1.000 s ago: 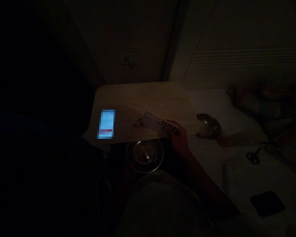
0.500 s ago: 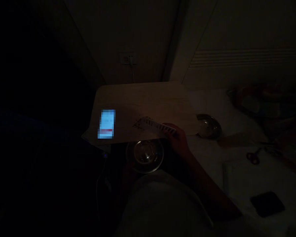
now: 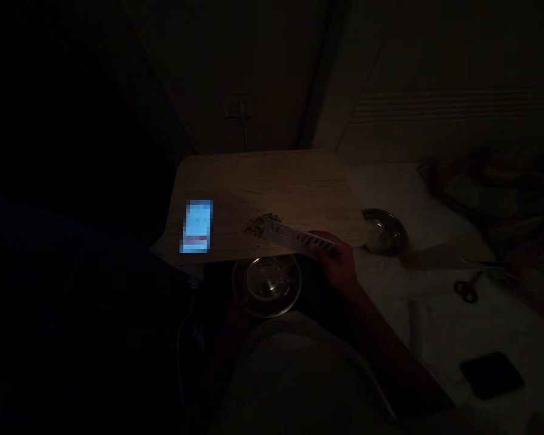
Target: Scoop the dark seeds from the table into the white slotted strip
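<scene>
Head view, very dark: the right hand (image 3: 340,263), just right of the frame's centre, has its fingers closed around the right end of a pale slotted strip (image 3: 292,237). The thumb lies on the near side, with fingers along the far edge. From there the strip runs up and left, well beyond the fingertips, its far end at a scatter of dark bits (image 3: 256,227) near mid-frame. The bits lie apart from the fingers, on a wooden tabletop (image 3: 272,175).

Below the strip, lower centre, a metal bowl (image 3: 297,289) sits partly behind the tabletop's near edge. The left hand (image 3: 239,314) is a dim shape at the bowl's lower-left rim; how far its fingers are bent, or whether they grip it, I cannot tell.

Farther out, a lit, pixelated screen (image 3: 196,226) lies left of centre, another metal bowl (image 3: 401,232) right of centre, and red-handled scissors (image 3: 466,291) at lower right.
</scene>
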Demonstrator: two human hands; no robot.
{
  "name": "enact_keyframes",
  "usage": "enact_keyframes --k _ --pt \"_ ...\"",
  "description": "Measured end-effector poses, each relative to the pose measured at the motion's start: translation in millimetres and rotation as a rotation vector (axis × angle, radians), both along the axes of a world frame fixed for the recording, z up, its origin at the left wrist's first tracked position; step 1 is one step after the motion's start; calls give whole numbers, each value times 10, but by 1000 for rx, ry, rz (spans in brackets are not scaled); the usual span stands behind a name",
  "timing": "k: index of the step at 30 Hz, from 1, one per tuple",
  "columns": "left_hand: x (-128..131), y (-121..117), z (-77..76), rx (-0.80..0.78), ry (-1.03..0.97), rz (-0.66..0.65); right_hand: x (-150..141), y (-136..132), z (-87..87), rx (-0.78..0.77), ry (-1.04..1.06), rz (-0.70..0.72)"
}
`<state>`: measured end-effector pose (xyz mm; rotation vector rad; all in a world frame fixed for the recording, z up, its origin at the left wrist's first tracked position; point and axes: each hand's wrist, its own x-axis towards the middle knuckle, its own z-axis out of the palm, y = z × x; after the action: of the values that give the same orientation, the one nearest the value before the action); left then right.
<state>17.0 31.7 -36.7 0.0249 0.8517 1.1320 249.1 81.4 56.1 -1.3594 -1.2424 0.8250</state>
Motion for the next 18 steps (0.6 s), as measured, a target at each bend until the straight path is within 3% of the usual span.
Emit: enact_keyframes --k 11,18 --pt "17 13 20 8 38 -5 -16 -86 -28 -30 12 29" --pt "16 7 38 18 67 -35 -79 -60 -26 -61 19 139"
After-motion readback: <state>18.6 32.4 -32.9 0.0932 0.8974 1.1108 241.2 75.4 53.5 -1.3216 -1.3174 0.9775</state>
